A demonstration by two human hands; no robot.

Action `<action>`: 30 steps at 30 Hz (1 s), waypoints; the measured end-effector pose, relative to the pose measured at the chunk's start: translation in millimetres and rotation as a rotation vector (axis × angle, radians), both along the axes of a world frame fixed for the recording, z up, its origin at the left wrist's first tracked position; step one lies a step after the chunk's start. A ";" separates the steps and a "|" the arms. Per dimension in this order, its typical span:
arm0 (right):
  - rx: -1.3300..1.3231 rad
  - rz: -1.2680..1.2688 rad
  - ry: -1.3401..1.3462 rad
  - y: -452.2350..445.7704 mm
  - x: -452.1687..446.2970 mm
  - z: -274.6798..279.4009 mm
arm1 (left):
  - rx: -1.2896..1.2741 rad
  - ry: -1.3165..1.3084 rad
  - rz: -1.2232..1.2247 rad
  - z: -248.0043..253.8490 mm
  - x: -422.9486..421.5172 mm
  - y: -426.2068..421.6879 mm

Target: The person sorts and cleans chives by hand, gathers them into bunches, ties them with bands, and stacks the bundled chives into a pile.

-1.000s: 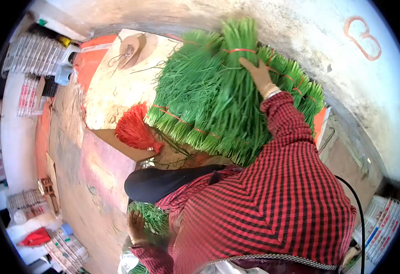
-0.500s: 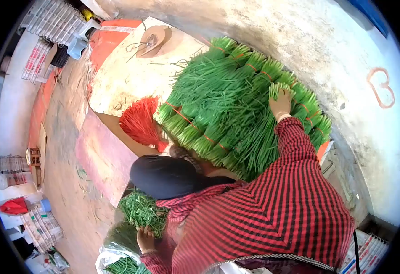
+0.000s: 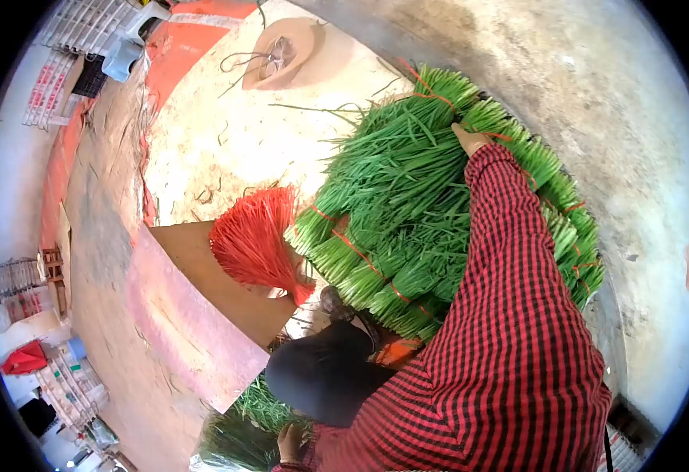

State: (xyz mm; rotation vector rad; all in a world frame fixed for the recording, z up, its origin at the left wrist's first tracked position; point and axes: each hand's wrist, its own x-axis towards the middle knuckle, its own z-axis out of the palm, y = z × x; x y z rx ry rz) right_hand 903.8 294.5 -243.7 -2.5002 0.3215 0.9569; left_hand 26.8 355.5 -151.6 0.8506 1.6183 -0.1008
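A broad pile of long green chives, bundled with thin red ties, lies at centre right, pale cut ends toward its edges. My right hand is at its upper side, closed round a chive bundle near the stem ends; some fingers are hidden among the leaves. Low in the view, my left hand rests by loose chive trimmings, its fingers apart and holding nothing. A fan of red tie strips lies left of the pile.
A pink-topped board and brown cardboard stand left of my dark-clad knee. A rough wall runs along the right. A brown piece with a looped cord lies at the back. Stacked racks stand far left.
The view has shifted and come closer to the pile. My right hand has moved along the pile toward its far end; my left hand stays low by the trimmings.
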 end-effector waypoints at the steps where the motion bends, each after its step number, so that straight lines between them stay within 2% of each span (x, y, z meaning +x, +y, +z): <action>1: -0.045 -0.001 0.040 8.8 -2.6 12.2 | -0.128 -0.112 0.432 7.2 16.3 1.3; 2: -0.089 -0.001 0.081 21.6 -10.2 34.8 | -0.060 0.037 0.305 10.7 25.4 4.2; 3: -0.100 -0.001 0.093 30.2 -16.4 25.7 | -0.069 0.052 0.306 9.6 31.8 7.2; 5: -0.068 -0.466 -0.066 35.8 -23.1 14.7 | -0.043 0.028 0.208 4.0 40.5 10.1; 6: 0.082 -0.527 -0.084 33.5 -33.4 24.2 | -0.050 0.032 0.205 0.9 40.3 12.5; 7: 0.076 -0.530 -0.085 28.5 -35.6 14.0 | -0.083 0.019 0.201 -2.6 39.7 15.0; 9: 0.333 -0.428 -0.357 19.6 -41.4 -1.3 | -0.124 0.004 0.188 -11.6 40.4 17.8; 12: 0.309 -0.313 -0.437 24.1 -41.6 3.9 | -0.113 0.042 0.134 -14.7 40.9 18.5; 14: 0.271 -0.246 -0.492 25.1 -40.6 0.1 | -0.134 0.028 0.183 -5.6 50.8 22.2; 16: 0.493 -0.187 -0.563 24.9 -39.5 -8.5 | -0.148 0.023 0.201 -7.2 50.3 27.4; 18: 0.292 -0.232 -0.398 26.8 -30.1 -19.6 | 0.686 -0.075 -1.348 -10.8 40.1 38.5; 19: 0.221 -0.233 -0.317 24.5 -24.7 -21.1 | 0.688 -0.083 -1.354 -15.4 38.7 38.2; 20: 0.218 -0.241 -0.323 20.0 -19.2 -20.1 | 0.566 -0.059 -1.119 -18.5 36.2 37.4; 22: 0.171 -0.030 -0.050 11.8 -14.8 0.6 | 0.316 -0.015 -0.652 -23.6 32.6 33.5; 23: 0.169 -0.037 -0.061 4.3 -12.9 4.7 | 0.176 0.000 -0.426 -27.4 31.4 32.2; 24: 0.155 0.015 -0.146 -5.9 -12.4 4.8 | 0.064 0.029 -0.181 -30.8 30.5 31.0; 25: 0.138 0.068 -0.227 -18.4 -13.6 1.8 | 0.028 0.035 -0.086 -30.6 34.4 30.2; 26: 0.099 0.162 -0.488 -37.1 -16.7 -5.0 | 0.025 0.030 -0.078 -29.8 36.8 30.2; 27: -0.063 0.202 -0.916 -51.3 -25.2 -17.7 | 0.031 0.026 -0.088 -29.4 38.9 29.7; 30: -0.160 0.201 -1.081 -88.3 -43.3 12.7 | 0.047 0.031 -0.126 -27.5 37.3 29.5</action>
